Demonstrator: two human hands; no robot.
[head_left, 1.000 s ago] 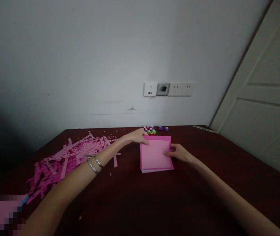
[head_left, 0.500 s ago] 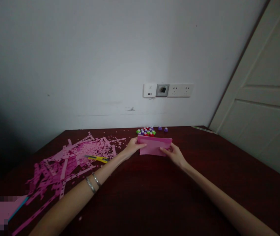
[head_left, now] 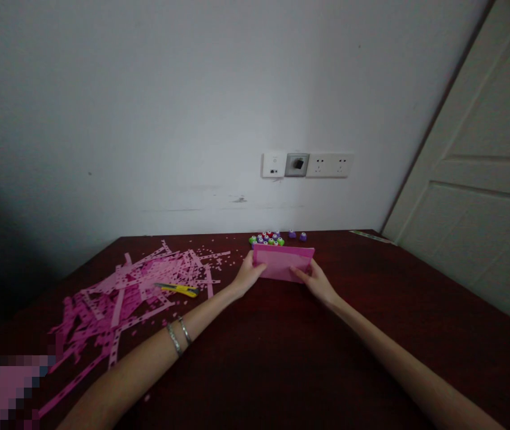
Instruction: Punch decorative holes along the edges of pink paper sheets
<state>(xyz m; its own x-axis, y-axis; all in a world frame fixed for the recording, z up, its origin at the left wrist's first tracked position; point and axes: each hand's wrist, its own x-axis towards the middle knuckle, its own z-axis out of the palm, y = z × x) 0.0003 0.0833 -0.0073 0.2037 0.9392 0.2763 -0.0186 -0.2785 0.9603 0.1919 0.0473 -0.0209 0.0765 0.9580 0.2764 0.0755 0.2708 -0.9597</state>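
Between my two hands stands a stack of pink paper sheets (head_left: 282,264), tipped up on edge with a darker pink strip along its top. My left hand (head_left: 249,272) grips the left side, thumb laid across the front sheet. On the right side my right hand (head_left: 316,279) does the same, its thumb pressed on the paper; the fingers behind the stack are hidden. Just behind the paper is a cluster of small eye-topped craft punches (head_left: 267,239) in green, red and purple, partly covered by the stack's top edge.
Left of my hands spreads a heap of punched pink paper strips (head_left: 120,298) with small scraps around it. A yellow utility knife (head_left: 178,290) lies on the heap's right edge. The dark red table (head_left: 282,370) meets a wall with sockets (head_left: 329,165). A thin ruler-like strip (head_left: 371,237) lies back right.
The stack was leaning back with its broad face showing; it has been tipped upright. My left hand moved from its top left corner down to the left side. Little has shifted in the last half second.
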